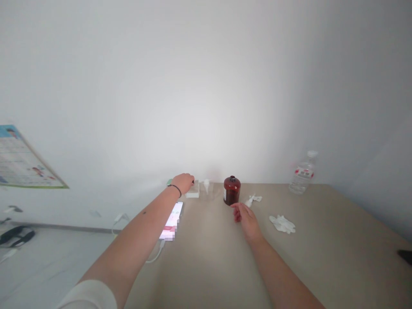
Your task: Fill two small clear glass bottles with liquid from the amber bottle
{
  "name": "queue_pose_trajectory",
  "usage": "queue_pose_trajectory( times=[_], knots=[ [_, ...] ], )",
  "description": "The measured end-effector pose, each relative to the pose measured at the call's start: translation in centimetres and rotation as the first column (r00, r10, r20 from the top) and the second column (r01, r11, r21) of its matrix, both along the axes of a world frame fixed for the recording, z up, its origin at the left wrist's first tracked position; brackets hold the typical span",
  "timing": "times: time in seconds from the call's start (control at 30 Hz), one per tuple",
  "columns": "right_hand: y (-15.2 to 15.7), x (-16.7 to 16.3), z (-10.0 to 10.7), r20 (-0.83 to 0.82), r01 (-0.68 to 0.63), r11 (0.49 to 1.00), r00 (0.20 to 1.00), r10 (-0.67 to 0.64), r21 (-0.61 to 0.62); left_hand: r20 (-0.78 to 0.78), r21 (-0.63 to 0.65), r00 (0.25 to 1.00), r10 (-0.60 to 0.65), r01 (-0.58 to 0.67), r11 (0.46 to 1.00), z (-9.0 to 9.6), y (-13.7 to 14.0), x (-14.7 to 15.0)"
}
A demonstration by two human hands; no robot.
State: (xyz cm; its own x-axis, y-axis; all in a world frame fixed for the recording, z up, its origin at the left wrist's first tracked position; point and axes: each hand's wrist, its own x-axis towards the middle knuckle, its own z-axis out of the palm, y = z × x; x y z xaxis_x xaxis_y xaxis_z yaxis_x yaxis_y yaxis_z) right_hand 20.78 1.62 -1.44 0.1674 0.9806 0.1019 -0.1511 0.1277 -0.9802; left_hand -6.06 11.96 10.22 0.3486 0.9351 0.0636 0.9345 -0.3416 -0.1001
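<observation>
At the back of the table, my left hand (pixel 184 183) has its fingers curled, with a small dark thing (pixel 193 182) at the fingertips that I cannot make out. It is just above a small clear box with a white base (pixel 192 194). Beside that box stands a clear container (pixel 210 192) with a white piece like a nozzle (pixel 206 185) at it. A brown bottle (pixel 231 192) with an uncapped-looking neck stands upright to the right. My right hand (pixel 246 219) is just in front of the bottle, fingers loosely bent and apart, holding nothing visible.
A lit phone (pixel 172 219) on a white cable (pixel 156 256) lies under my left forearm. To the right are a white nozzle-like piece (pixel 251 201), crumpled white gloves (pixel 282 224) and a clear plastic bottle (pixel 302 174). The wall (pixel 206 107) rises behind the table (pixel 206 266).
</observation>
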Motion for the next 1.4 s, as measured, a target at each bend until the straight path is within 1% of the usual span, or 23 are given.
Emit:
queue_pose_trajectory(
  times=[0.27,0.53,0.67,0.77,0.93,1.1,1.23,1.37,1.4],
  knots=[
    [-0.1,0.0,0.0,0.051,-0.022,1.0,0.998,0.022,0.008,0.022,-0.021,1.0,-0.006,0.006,1.0,-1.4,0.7,0.6],
    [0.1,0.0,0.1,0.069,-0.019,1.0,0.997,0.019,-0.003,0.039,-0.013,0.999,-0.021,0.022,1.0,-1.8,0.9,1.2],
    [-0.1,-0.1,0.4,0.064,-0.029,0.999,0.997,0.03,-0.021,0.05,-0.006,0.998,-0.041,0.041,0.999,-1.9,0.7,2.0],
    [-0.1,-0.1,0.4,0.066,-0.038,0.999,0.997,0.039,-0.011,0.065,-0.002,0.997,-0.053,0.053,0.999,-2.0,0.4,2.7],
    [0.1,-0.1,0.0,0.066,-0.016,1.0,0.998,0.017,-0.013,0.113,0.017,0.993,-0.03,0.029,0.999,-2.3,-0.1,3.7],
    [0.1,-0.1,-0.1,0.049,-0.009,1.0,0.999,0.009,-0.012,0.191,0.043,0.982,-0.001,-0.007,0.999,-2.8,-0.7,3.8],
    [0.0,0.0,0.0,0.038,0.008,1.0,0.999,-0.008,-0.018,0.284,0.081,0.957,0.064,-0.091,0.993,-3.5,-2.0,3.9],
    [0.1,0.1,0.3,0.033,0.005,1.0,0.999,-0.004,-0.027,0.414,0.146,0.902,0.124,-0.2,0.969,-4.9,-5.1,5.6],
    [0.1,0.1,0.4,0.035,0.005,0.999,0.999,-0.003,-0.035,0.534,0.194,0.841,0.083,-0.218,0.956,-5.4,-6.1,6.3]
  ],
)
